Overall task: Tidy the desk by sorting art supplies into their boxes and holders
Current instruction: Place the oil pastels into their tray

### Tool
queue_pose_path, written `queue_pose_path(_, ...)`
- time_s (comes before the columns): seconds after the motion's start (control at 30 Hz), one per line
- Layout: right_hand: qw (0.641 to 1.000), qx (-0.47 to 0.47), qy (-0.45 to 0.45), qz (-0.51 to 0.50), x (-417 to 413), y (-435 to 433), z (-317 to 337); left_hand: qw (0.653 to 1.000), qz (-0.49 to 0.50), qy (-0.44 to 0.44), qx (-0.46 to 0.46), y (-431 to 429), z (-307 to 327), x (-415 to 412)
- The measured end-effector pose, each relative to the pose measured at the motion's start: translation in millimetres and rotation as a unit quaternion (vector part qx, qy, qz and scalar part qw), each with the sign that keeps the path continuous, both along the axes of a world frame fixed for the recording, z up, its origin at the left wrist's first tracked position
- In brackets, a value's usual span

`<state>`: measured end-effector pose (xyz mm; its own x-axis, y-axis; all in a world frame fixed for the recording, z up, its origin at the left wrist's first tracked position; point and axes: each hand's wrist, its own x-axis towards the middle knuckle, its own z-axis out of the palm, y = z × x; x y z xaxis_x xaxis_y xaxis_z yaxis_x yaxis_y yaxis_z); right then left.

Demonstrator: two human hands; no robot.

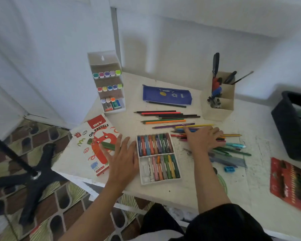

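Dark-clothed knees sat at the near edge of a white table (181, 193), with two bare forearms extended over it. The left hand (122, 159) lay flat, fingers straight and spread wide, holding nothing. Its fingertips lay over the edge of the printed oil pastels box (94, 136) and its thumb side lay just beside the open pastel tray (158, 158). A loose green pastel (102, 144) lay on the box. Right of the tray, the right hand (203, 141) rested palm-down, its fingers splayed over a jumble of coloured pencils (163, 117) and pens; nothing was gripped. A blue sharpener (229, 169) lay near that wrist. Farther back were a blue pencil case (167, 95), a tiered marker holder (108, 84) with capped markers, and a beige pen holder (219, 101) with brushes upright in it. A red pencil pack (290, 183) and a black bin (292, 126) stood at the right edge.
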<state>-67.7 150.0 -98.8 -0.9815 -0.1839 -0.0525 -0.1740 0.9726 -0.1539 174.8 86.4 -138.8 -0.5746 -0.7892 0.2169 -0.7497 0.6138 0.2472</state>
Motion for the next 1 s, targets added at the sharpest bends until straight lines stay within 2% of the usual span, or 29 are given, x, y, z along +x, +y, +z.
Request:
queue_pose_path(0.27,0.999,-0.003,0.024,0.029,0.6,3.3,6.0,1.000,0.000,-0.008,-0.006,-0.2,-1.5,0.0)
queue_pose_path(0.4,0.980,-0.158,0.031,0.120,4.2,22.9,4.3,1.000,0.001,-0.013,-0.007,-1.3,-3.3,0.3)
queue_pose_path(0.53,0.929,-0.301,-0.030,0.213,24.0,51.1,1.0,1.000,0.003,-0.014,-0.008,-1.5,-4.1,0.1)
queue_pose_path(0.6,0.904,-0.336,-0.063,0.257,38.8,64.8,4.1,1.000,0.003,-0.010,-0.012,-1.8,-4.3,0.6)
queue_pose_path(0.7,0.879,-0.333,-0.100,0.325,63.2,82.6,8.8,1.000,0.001,-0.005,-0.018,-0.2,-2.3,1.3)
queue_pose_path(0.8,0.861,-0.289,-0.132,0.397,86.9,91.2,3.7,1.000,-0.001,-0.002,-0.018,0.5,0.5,1.5)
queue_pose_path(1.0,0.866,-0.211,-0.088,0.444,114.6,82.7,-5.8,1.000,-0.007,0.008,-0.015,2.0,2.7,-0.1)
